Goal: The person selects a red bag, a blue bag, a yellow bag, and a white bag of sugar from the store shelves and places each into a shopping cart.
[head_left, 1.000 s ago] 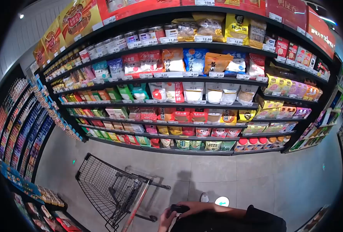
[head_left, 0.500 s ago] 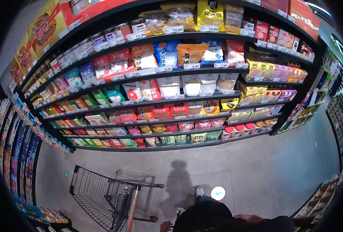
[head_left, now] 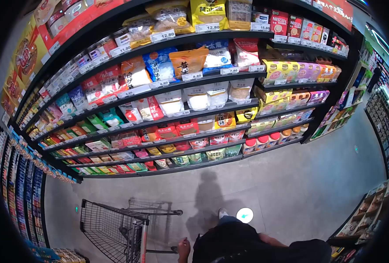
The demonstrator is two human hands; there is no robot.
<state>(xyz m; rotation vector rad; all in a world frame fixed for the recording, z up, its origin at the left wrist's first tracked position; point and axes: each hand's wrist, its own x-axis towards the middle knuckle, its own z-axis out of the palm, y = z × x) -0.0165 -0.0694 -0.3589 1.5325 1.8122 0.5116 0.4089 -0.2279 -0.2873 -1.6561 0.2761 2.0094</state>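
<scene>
My left hand (head_left: 184,249) hangs low at the bottom of the view, just right of the shopping cart and apart from its handle (head_left: 144,239). Nothing shows in it, and its fingers look loosely bent and open. The black wire shopping cart (head_left: 104,225) stands to my left, with no goods visible in its basket. Against my dark clothing, my right hand (head_left: 271,240) is only partly visible at my right side. Its fingers are too hidden to tell whether they are open or closed.
Ahead stands a long shelf unit (head_left: 194,164) of bagged goods, jars and boxes with price tags. Other racks line the left (head_left: 23,197) and right (head_left: 370,210). Grey floor (head_left: 282,188) lies between, with a round lit arrow (head_left: 244,215) projected on it.
The view has turned and tilted, so the shelves slant and sit farther left. My left hand has risen slightly beside the cart. My right hand appears a little higher and farther left.
</scene>
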